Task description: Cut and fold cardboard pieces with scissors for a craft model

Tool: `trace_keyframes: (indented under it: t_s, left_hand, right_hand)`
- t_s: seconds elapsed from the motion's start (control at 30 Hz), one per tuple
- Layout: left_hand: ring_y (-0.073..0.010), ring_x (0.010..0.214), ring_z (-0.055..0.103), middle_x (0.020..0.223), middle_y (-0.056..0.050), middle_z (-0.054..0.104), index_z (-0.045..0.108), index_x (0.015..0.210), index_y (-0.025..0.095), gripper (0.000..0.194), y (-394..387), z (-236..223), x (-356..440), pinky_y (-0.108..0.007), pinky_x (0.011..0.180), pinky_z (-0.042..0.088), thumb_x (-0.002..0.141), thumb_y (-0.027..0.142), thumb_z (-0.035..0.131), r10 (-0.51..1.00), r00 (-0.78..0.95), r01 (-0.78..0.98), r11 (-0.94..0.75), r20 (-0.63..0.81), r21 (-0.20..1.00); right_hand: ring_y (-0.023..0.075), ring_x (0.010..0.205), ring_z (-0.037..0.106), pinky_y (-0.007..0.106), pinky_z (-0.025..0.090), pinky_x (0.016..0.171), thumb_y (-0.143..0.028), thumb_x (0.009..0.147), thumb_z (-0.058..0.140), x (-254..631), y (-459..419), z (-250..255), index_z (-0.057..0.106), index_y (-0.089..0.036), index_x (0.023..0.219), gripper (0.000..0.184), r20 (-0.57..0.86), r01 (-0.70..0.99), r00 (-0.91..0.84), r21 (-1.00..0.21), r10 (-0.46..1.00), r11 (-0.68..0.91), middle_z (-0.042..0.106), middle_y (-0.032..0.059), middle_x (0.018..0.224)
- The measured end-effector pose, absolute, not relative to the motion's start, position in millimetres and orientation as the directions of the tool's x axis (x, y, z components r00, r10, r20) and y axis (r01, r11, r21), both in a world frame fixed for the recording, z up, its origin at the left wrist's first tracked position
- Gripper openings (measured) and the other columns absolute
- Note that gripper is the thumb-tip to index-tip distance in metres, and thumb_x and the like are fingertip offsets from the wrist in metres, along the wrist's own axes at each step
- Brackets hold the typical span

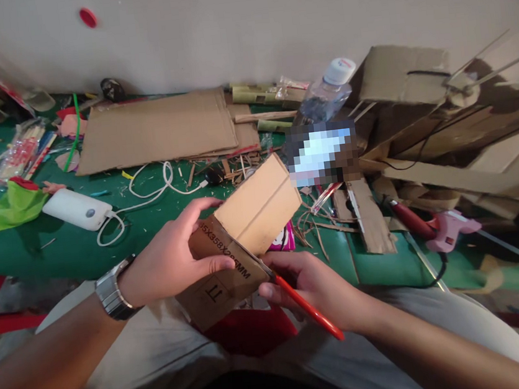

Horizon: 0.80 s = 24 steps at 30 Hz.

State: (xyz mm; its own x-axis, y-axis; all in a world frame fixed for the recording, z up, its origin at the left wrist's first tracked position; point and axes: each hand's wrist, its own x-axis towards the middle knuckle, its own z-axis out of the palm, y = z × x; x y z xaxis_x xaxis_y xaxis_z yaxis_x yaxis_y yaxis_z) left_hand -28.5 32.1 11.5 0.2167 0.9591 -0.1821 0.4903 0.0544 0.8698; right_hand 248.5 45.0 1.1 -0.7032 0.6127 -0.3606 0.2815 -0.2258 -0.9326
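Observation:
My left hand [172,251], with a silver watch on its wrist, grips a folded cardboard piece [224,273] from its left side. The thumb lies across the printed lettering and the fingers are partly behind the cardboard. At the piece's right corner, my right hand [302,286] is closed on a slim red-handled tool [307,307]. Its dark tip meets the edge of the cardboard, and the exact kind of tool cannot be made out. A plain, lighter cardboard panel [260,204] slants up from the fold, above the printed side.
Flat cardboard [153,131], a white power bank [77,209] with a cable and a plastic bottle [325,93] lie or stand on the green table [151,232]. On the right are a pink glue gun [451,232], a cardboard box [400,72] and scraps. A pixelated bright patch covers something mid-right.

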Motion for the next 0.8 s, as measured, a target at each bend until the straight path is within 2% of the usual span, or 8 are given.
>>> trace_keyframes:
  t_s: [0.17, 0.47, 0.63, 0.8]
  left_hand:
    - [-0.0352, 0.114, 0.079, 0.130, -0.008, 0.079, 0.047, 0.152, 0.035, 0.090, 31.6, 11.3, -29.3, -0.043, 0.088, 0.069, 0.077, 0.042, 0.096, 0.961, 0.225, 0.476, 0.038, -0.164, 0.878]
    - [-0.0364, 0.117, 0.078, 0.137, -0.010, 0.076, 0.047, 0.152, 0.033, 0.087, 32.0, 10.7, -28.3, -0.044, 0.091, 0.068, 0.080, 0.046, 0.093, 0.950, 0.251, 0.465, 0.050, -0.186, 0.884]
    - [-0.0394, 0.135, 0.068, 0.152, -0.012, 0.067, 0.050, 0.153, 0.031, 0.084, 33.6, 13.4, -28.2, -0.045, 0.099, 0.065, 0.082, 0.052, 0.090, 0.956, 0.242, 0.588, -0.008, -0.166, 0.809]
    - [-0.0410, 0.138, 0.066, 0.151, -0.013, 0.067, 0.056, 0.148, 0.026, 0.079, 35.2, 16.4, -28.0, -0.047, 0.101, 0.063, 0.083, 0.059, 0.087, 0.959, 0.237, 0.663, -0.044, -0.155, 0.747]
  right_hand:
    - [0.0116, 0.065, 0.048, 0.022, 0.038, 0.057, -0.058, 0.093, 0.079, 248.2, 43.9, 1.3, 0.071, -0.015, 0.098, 0.044, -0.326, 0.193, -0.734, -0.941, 0.596, -0.276, 0.060, -0.0018, 0.074]
    - [0.0102, 0.066, 0.045, 0.021, 0.037, 0.057, -0.063, 0.092, 0.079, 250.4, 40.8, -0.6, 0.068, -0.014, 0.101, 0.051, -0.318, 0.166, -0.744, -0.940, 0.587, -0.300, 0.061, -0.0007, 0.082]
    - [0.0119, 0.063, 0.050, 0.023, 0.040, 0.057, -0.069, 0.093, 0.074, 248.9, 39.5, -0.2, 0.069, -0.016, 0.100, 0.053, -0.328, 0.173, -0.736, -0.937, 0.593, -0.304, 0.059, -0.0020, 0.072]
    - [0.0126, 0.059, 0.051, 0.024, 0.041, 0.056, -0.074, 0.092, 0.072, 247.9, 39.0, -1.4, 0.072, -0.015, 0.103, 0.060, -0.343, 0.187, -0.731, -0.932, 0.590, -0.310, 0.057, -0.0030, 0.065]
